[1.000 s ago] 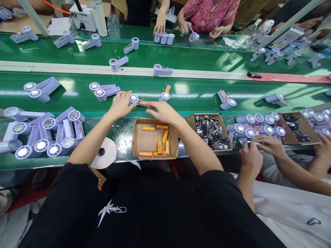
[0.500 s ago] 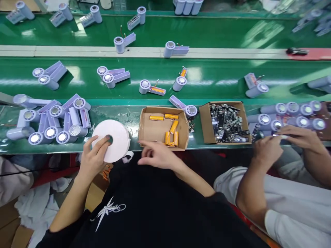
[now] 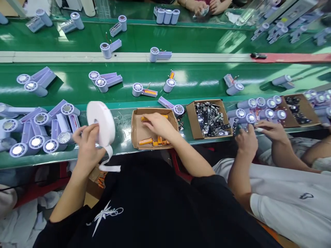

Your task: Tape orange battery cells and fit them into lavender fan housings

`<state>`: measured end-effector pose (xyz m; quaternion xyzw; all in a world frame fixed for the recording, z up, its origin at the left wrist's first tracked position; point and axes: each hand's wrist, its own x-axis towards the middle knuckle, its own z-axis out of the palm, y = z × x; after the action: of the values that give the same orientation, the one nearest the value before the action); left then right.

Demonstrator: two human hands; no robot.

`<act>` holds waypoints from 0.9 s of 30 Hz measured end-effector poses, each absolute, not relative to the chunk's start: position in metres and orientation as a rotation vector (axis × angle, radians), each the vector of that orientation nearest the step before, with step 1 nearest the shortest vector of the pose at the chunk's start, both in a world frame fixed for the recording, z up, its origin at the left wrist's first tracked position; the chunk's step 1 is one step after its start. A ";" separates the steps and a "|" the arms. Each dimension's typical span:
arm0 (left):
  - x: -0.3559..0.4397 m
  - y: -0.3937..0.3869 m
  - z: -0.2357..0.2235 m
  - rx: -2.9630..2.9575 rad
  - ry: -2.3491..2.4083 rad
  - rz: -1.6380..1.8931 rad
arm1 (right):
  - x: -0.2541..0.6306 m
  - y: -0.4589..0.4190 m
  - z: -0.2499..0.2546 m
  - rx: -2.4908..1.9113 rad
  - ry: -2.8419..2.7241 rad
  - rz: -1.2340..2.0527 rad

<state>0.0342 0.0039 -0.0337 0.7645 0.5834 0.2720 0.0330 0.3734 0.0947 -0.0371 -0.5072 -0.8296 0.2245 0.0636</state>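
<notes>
Left hand (image 3: pixel 89 144) has the white tape roll (image 3: pixel 105 120) tilted at the bench edge (image 3: pixel 122 146), fingers clamped at its core! Right hand (image 3: pixel 161 125) reaches into the cardboard box (image 3: pixel 137 129), fingertips by an orange cell (image 3: pixel 143 118); grip, I can't tell.

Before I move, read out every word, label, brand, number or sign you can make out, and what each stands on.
No text is readable.
Black shirt: white emblem, no legible letters.
White shirt: dark mark, too small to read.
Lilac housings: any markings too small or blurred.
Orange cylinders: none legible.
Tape roll: no lettering visible.
</notes>
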 end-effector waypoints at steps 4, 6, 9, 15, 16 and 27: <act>0.063 0.007 -0.030 2.571 1.619 0.805 | 0.385 0.127 -0.047 -1.555 -2.517 0.739; 0.069 0.004 -0.029 2.602 1.576 0.768 | 0.390 0.121 -0.044 -1.347 -2.145 0.965; 0.072 -0.001 -0.030 2.662 1.501 0.773 | 0.392 0.097 -0.032 -0.987 -1.518 1.199; 0.078 -0.004 -0.031 2.776 1.333 0.829 | 0.367 0.062 -0.015 -0.852 -1.146 1.043; 0.079 -0.004 -0.031 2.789 1.312 0.825 | 0.363 0.061 -0.015 -0.863 -1.123 1.001; 0.084 -0.001 -0.037 2.847 1.435 0.849 | 0.345 0.033 -0.040 -1.020 -1.077 0.845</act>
<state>0.0840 -0.0007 -0.0374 0.8602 0.4337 0.2566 -0.0786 0.3448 0.0331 -0.0402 -0.4502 -0.4755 0.3729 0.6574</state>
